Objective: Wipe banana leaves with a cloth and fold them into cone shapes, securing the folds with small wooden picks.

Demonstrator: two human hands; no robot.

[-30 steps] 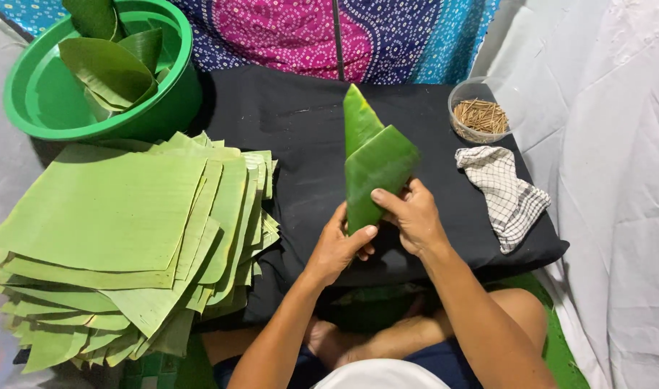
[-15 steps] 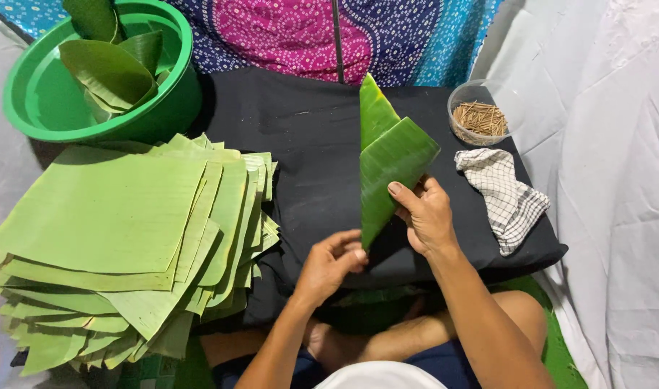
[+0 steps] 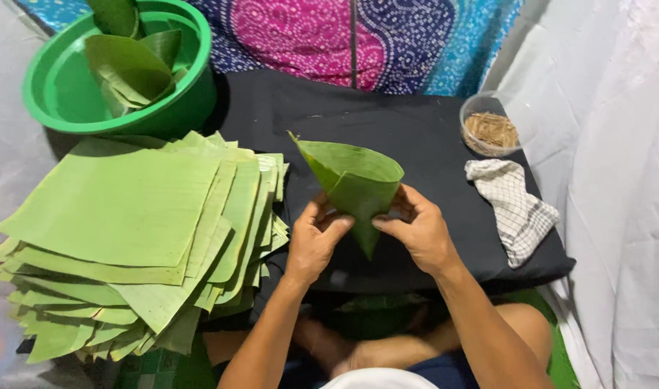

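Single head-worn cam, no second view so no overlap. Looks steeply down and forward from above the seated person's lap, close range: forearms enter from bottom edge, both hands mid-frame. Black cloth-covered counter (image 3: 430, 144) fills the centre, leaf stack (image 3: 127, 230) at left, green basin (image 3: 55, 94) top left, patterned fabric (image 3: 329, 36) along the top edge.
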